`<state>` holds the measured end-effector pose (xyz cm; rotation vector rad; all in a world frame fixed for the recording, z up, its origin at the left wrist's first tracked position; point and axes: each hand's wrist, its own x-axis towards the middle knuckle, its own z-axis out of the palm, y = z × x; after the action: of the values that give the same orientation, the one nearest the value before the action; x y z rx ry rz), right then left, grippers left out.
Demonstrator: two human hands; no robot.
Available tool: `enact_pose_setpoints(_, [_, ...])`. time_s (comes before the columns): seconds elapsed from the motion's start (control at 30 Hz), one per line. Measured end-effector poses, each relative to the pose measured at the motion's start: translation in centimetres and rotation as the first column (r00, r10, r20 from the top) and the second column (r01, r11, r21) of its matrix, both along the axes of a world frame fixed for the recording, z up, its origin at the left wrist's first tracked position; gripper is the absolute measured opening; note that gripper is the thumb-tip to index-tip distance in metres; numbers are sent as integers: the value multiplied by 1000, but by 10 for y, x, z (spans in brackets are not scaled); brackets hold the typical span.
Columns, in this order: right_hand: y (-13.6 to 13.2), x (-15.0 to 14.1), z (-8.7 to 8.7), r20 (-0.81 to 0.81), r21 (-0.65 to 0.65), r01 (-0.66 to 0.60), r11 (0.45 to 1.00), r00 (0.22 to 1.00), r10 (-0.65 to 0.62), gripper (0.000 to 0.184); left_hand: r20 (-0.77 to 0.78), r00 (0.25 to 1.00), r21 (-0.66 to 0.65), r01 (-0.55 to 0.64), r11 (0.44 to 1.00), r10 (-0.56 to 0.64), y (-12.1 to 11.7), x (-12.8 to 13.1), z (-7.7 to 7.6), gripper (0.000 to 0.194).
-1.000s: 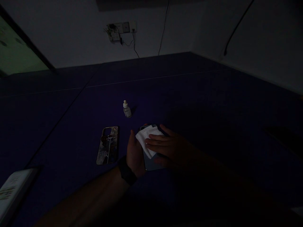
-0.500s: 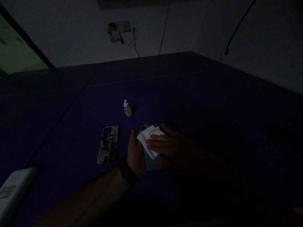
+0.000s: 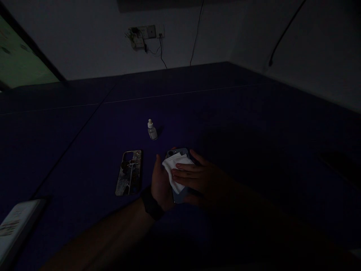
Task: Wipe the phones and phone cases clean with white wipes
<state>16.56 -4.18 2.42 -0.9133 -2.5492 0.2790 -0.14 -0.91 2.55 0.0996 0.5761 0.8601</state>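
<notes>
Dim purple surface (image 3: 220, 113), phone (image 3: 179, 196) clasped in left hand (image 3: 162, 185), white cloth (image 3: 172, 165) atop it under outstretched right hand (image 3: 207, 177)

A folded white fabric cloth (image 3: 175, 160) is lying slantwise across the middle of a rectangular blue-grey smartphone (image 3: 178, 197), which is being held back side up, its camera end pointing forward, its lower back showing beyond the cloth.

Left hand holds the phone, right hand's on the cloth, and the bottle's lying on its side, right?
No: the head view shows the bottle standing upright. The left hand does hold the phone, and the right hand is on the cloth.
</notes>
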Motion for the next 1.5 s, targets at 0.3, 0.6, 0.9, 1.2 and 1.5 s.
enact_pose_setpoints(0.3, [1, 5, 4, -18, 21, 100, 995, 995, -100, 38, -3, 999, 50, 53, 997, -53, -3, 0, 0, 68])
enact_pose_setpoints(0.6, [1, 0, 0, 9, 42, 89, 995, 996, -89, 44, 15, 1000, 21, -4, 1000, 4, -2, -1, -4, 66])
enact_pose_setpoints(0.9, [0, -3, 1, 31, 49, 43, 998, 999, -44, 51, 5, 1000, 10, -5, 1000, 5, -1, -1, -2, 66])
enact_pose_setpoints(1.2, [3, 20, 8, -85, 202, 177, 963, 983, -163, 29, -21, 999, 68, 27, 997, -26, -4, -1, 3, 63])
enact_pose_setpoints(1.5, [4, 13, 2, -24, 126, 105, 986, 994, -103, 36, 18, 999, 68, 37, 997, -38, -3, -1, -1, 67])
